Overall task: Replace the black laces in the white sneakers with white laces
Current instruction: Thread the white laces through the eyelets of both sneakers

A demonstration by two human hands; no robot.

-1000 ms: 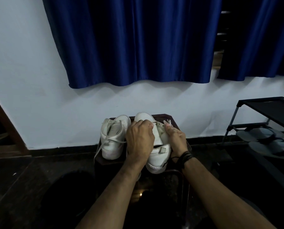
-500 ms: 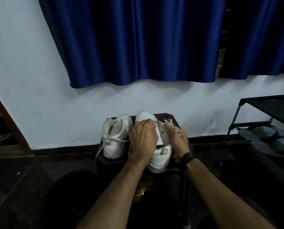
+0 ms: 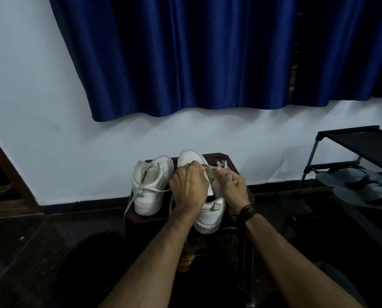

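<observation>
On the dark wooden stool (image 3: 234, 165), both the left hand (image 3: 189, 187) and right hand (image 3: 233, 188) pinch the white lace (image 3: 207, 167) over the right-edge white leather sneaker (image 3: 210, 215).

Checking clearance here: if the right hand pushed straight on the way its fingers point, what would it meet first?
Probably the left hand: the right hand points across the right sneaker's lace toward it; depth unclear.
</observation>
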